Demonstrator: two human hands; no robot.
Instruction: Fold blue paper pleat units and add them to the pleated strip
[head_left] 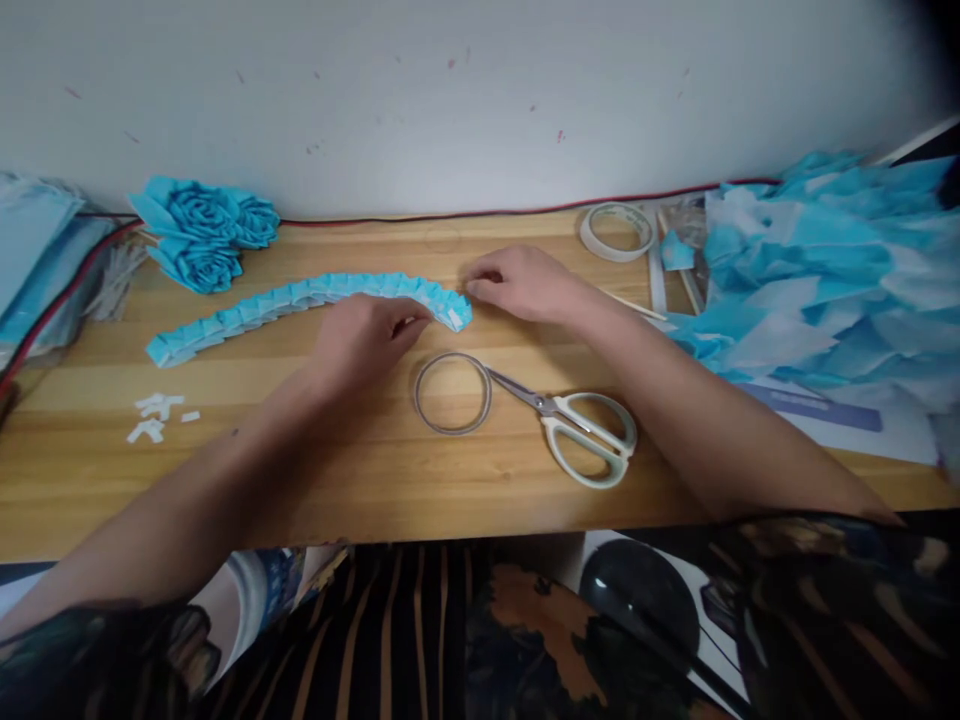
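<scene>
A long curved strip of folded blue paper [292,296] lies across the wooden table, with a small white piece showing at its right end. My left hand [367,335] is over the strip near that end, its thumb and forefinger closed at the paper's lower edge. Just beyond the right end, my right hand [517,282] has its fingers curled together; whatever is between them is hidden. A thin roll of tape [418,400] lies flat below my hands. White-handled scissors [551,420] rest to its right, with their tips against the roll.
Small white pieces [154,406] are scattered at left. Blue paper roses [199,215] sit behind them. A wide tape roll [586,240] stands near the wall. Loose blue sheets [817,270] are heaped at right, stacked blue sheets [37,235] at far left. A cable [480,207] runs along the wall.
</scene>
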